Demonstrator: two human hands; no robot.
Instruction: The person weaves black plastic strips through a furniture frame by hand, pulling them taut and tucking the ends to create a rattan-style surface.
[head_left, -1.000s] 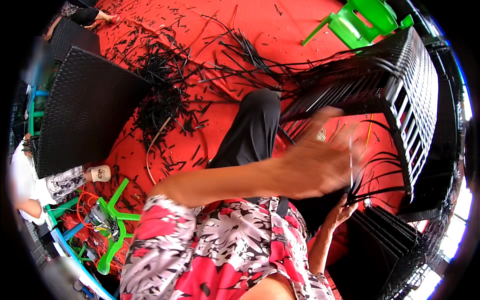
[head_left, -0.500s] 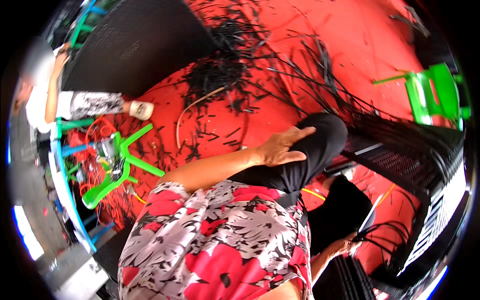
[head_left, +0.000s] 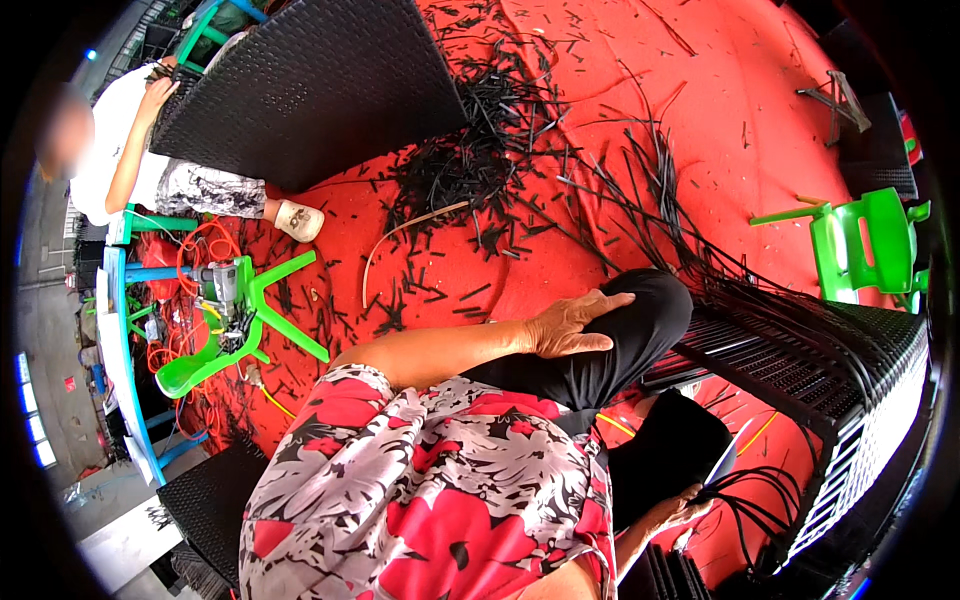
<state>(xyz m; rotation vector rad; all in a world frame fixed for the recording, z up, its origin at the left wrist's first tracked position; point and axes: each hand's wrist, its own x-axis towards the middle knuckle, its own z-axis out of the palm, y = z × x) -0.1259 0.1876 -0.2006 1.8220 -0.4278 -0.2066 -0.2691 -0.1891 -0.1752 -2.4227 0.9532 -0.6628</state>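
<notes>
My left hand (head_left: pixel 575 325) rests on my black-trousered knee (head_left: pixel 650 310), fingers spread and holding nothing. Lower right, my right hand (head_left: pixel 670 512) is closed at the ends of several black plastic strips (head_left: pixel 750 490). These strips curve away toward a black woven piece (head_left: pixel 800 365) at the right, which has an open slatted side. More long black strips (head_left: pixel 690 240) trail from its top across the floor. A pale, thin edge beside my other knee passes close to the right hand; what it belongs to is unclear.
Offcuts of black strip (head_left: pixel 470 160) lie heaped on the red floor covering (head_left: pixel 600 60). At the left, a person (head_left: pixel 130 150) holds a large black woven panel (head_left: pixel 310 90). A green stool (head_left: pixel 255 310) carries a power tool (head_left: pixel 222 285); a green chair (head_left: pixel 865 240) stands right.
The view has tilted, so most things sit lower in the picture. My left hand stays on the knee. My right hand has shifted slightly, still at the black strips.
</notes>
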